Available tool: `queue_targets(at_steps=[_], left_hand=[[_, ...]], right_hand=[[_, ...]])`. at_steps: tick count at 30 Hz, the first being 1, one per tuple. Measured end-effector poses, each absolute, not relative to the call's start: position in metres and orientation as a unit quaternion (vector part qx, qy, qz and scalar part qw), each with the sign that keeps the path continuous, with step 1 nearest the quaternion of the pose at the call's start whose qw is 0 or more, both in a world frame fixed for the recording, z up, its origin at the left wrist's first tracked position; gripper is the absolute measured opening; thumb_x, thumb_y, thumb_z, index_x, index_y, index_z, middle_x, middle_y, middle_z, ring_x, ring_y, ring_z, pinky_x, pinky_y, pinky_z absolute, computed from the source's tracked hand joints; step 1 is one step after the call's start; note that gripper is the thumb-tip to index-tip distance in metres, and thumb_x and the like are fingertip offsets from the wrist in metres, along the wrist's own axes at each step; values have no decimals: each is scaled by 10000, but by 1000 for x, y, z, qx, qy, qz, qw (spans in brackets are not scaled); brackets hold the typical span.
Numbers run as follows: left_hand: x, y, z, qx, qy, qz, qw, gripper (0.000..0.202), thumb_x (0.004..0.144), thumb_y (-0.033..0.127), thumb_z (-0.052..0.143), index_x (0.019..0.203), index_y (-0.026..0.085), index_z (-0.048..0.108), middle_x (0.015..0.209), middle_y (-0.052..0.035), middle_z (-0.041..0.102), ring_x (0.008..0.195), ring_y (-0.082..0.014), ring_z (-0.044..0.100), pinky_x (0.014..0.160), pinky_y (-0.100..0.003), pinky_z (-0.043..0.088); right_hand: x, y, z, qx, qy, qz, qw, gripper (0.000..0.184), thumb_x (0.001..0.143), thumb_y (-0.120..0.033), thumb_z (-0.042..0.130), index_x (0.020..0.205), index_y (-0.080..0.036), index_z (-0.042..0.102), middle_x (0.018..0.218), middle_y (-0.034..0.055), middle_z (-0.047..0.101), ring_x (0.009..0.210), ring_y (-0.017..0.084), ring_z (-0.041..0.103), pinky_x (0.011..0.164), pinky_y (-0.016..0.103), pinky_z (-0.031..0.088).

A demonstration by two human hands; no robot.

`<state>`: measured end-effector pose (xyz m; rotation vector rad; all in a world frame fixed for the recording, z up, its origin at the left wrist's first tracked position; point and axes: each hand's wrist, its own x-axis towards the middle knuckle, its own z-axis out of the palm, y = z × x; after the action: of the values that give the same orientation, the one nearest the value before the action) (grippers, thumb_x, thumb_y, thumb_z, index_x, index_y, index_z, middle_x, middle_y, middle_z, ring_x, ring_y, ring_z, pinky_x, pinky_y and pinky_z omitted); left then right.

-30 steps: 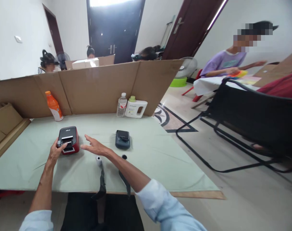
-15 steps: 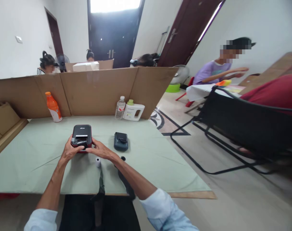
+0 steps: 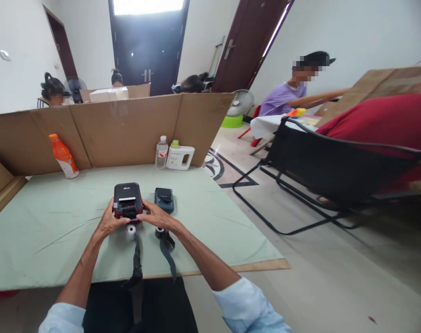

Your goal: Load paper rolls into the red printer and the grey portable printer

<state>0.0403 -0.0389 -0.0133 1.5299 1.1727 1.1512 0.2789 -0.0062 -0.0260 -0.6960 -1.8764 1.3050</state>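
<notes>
A small black and red printer (image 3: 127, 200) stands on the pale green table (image 3: 51, 231). My left hand (image 3: 109, 221) grips its left front corner, fingers curled round it. My right hand (image 3: 155, 216) holds its right front side, thumb pressed against the case. A white paper roll (image 3: 131, 231) lies just in front of the printer, between my wrists. A dark blue device (image 3: 164, 200) sits right of the printer, close to my right hand. A black roll (image 3: 159, 231) with a dark strap lies under my right wrist.
An orange bottle (image 3: 63, 156), a clear water bottle (image 3: 161, 153) and a white jug (image 3: 179, 157) stand against the cardboard screen (image 3: 127, 129). A black folding chair (image 3: 321, 162) stands on the floor to the right. Other people sit behind the screen and at a far table.
My right hand came from open above the table to the printer's right side. Both hands now hold the printer, which has shifted to the right, close to the dark blue device.
</notes>
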Motion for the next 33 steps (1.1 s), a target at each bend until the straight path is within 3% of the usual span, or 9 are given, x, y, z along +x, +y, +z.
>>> queue_targets(at_steps=[5,10,15,25,33], left_hand=[[20,-38,-9,639,457,439,436,997,641,334,889,1534,214,460,1544,-177,521,1332,-348,581,880,-360,609],[12,-37,-15,666,526,424,316,724,703,240,777,1406,202,610,1442,-159,617,1157,-294,690,775,-347,625],[12,-45,-20,717,533,408,189,483,784,332,744,1254,224,712,1398,-134,665,1100,-280,722,773,-389,647],[10,-46,-20,742,525,401,117,415,811,374,759,1204,243,740,1325,-116,721,1159,-307,714,810,-419,662],[11,-44,-21,749,522,394,106,392,823,366,747,1190,230,733,1317,-131,714,1157,-307,706,789,-410,660]], right_hand=[[282,-8,-32,-347,-738,446,369,807,808,-253,754,1551,-248,440,1471,134,600,1303,341,604,1101,561,463],[280,-9,-44,-360,-767,364,388,874,792,-236,777,1579,-256,397,1571,157,490,1387,356,531,1166,578,397],[278,-8,-53,-342,-787,316,404,831,822,-249,772,1569,-266,409,1544,151,513,1390,334,518,1181,567,380],[272,-14,-48,-354,-769,336,413,845,846,-233,736,1601,-274,360,1479,133,579,1228,311,616,1050,493,510],[269,-17,-39,-384,-758,338,403,723,841,-188,688,1529,-240,471,1356,109,671,1150,294,648,1031,451,507]])
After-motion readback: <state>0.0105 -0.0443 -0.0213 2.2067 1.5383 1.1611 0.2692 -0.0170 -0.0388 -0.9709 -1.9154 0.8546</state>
